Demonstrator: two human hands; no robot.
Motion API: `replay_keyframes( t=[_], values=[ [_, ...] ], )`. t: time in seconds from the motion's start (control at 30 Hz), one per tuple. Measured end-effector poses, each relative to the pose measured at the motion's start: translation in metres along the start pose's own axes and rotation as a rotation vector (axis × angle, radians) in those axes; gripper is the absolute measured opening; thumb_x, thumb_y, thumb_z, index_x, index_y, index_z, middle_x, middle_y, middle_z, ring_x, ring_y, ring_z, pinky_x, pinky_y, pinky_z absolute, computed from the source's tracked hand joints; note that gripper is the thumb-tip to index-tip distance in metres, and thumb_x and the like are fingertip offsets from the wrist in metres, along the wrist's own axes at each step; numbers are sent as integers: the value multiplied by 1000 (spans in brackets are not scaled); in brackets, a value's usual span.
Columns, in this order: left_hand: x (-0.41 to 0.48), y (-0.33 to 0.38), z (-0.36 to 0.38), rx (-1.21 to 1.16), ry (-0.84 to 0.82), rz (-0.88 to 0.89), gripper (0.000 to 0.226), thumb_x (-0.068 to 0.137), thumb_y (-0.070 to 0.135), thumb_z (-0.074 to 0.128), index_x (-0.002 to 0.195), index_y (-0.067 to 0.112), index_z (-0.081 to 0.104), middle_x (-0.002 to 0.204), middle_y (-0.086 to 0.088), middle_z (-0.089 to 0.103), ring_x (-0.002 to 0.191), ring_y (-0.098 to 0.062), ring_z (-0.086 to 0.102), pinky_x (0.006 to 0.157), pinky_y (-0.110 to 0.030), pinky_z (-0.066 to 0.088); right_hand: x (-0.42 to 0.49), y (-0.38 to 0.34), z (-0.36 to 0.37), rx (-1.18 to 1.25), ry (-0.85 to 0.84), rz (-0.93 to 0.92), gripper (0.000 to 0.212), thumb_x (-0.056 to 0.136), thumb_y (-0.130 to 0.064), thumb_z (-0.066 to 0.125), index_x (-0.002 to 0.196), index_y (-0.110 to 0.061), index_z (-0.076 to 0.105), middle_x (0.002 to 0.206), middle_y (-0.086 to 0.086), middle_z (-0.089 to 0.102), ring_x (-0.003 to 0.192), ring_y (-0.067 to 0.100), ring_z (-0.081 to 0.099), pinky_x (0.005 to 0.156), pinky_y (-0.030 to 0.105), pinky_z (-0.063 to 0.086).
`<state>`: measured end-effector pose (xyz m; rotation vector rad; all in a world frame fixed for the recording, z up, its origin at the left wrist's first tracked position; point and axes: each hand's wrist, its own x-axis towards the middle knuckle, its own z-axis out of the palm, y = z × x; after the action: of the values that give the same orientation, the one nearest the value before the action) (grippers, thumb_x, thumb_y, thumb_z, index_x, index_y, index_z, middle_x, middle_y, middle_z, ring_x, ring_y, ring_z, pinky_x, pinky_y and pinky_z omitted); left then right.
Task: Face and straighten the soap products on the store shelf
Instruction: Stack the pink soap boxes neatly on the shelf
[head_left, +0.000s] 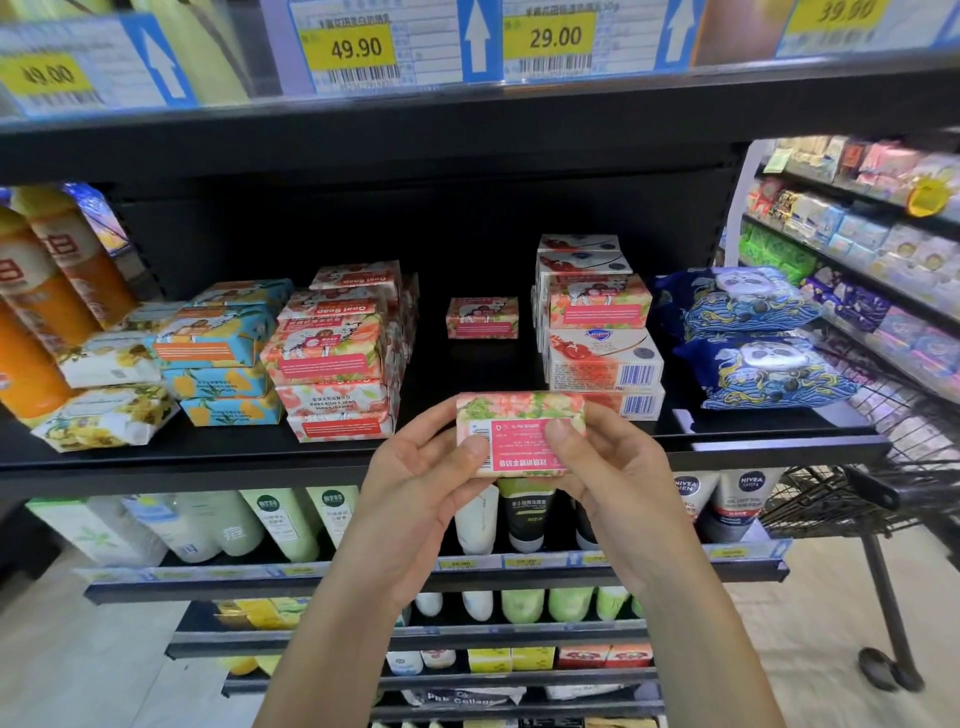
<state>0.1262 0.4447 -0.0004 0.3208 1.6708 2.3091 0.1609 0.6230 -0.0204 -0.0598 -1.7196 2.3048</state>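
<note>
Both hands, left (415, 483) and right (602, 467), grip one rectangular paper-wrapped soap bar (521, 434) by its ends, just before the black shelf (208, 457) edge. Long axis horizontal; pink label faces the camera, inverted. Stacked soap boxes (332, 358) stand beyond.

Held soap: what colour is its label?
Soap label: pink with white print; head view.
</note>
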Motion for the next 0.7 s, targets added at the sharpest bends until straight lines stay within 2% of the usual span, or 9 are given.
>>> replay_keyframes(
  t=[0.17, 0.3, 0.43, 0.6, 0.7],
  values=[
    [-1, 1, 2, 2, 24, 1, 53, 85, 15, 68, 137, 17, 59, 122, -9, 74, 116, -23, 70, 103, -40, 51, 1, 4, -3, -1, -20, -38, 42, 87, -24, 77, 126, -13, 67, 118, 10, 75, 115, 28, 70, 104, 50, 53],
    [-2, 4, 3, 55, -36, -24, 43, 93, 35, 59, 130, 15, 67, 125, -10, 72, 122, -22, 66, 108, -40, 49, 2, 6, -9, -18, -67, -91, 44, 88, -17, 74, 131, -14, 65, 126, 9, 71, 121, 30, 66, 106, 52, 49],
    [-2, 6, 3, 51, -54, -76, 56, 88, 52, 53, 124, 11, 69, 121, -12, 74, 118, -23, 69, 103, -36, 54, 3, 7, -13, -19, -107, -150, 48, 86, -10, 73, 132, -9, 62, 127, 10, 70, 124, 29, 64, 106, 47, 50],
    [1, 4, 2, 49, -11, -92, 52, 88, 44, 60, 122, 5, 70, 117, -13, 75, 114, -26, 71, 99, -37, 56, 3, 7, -15, -6, -187, -154, 51, 87, -5, 73, 135, -8, 59, 131, 11, 67, 128, 29, 61, 101, 37, 53],
    [1, 2, 2, 15, 19, -84, 53, 85, 41, 65, 121, 2, 70, 116, -17, 75, 115, -30, 70, 99, -37, 57, 3, 5, -14, -14, -186, -133, 53, 86, -17, 79, 136, -14, 60, 133, 7, 67, 128, 27, 60, 99, 34, 53]
  ],
)
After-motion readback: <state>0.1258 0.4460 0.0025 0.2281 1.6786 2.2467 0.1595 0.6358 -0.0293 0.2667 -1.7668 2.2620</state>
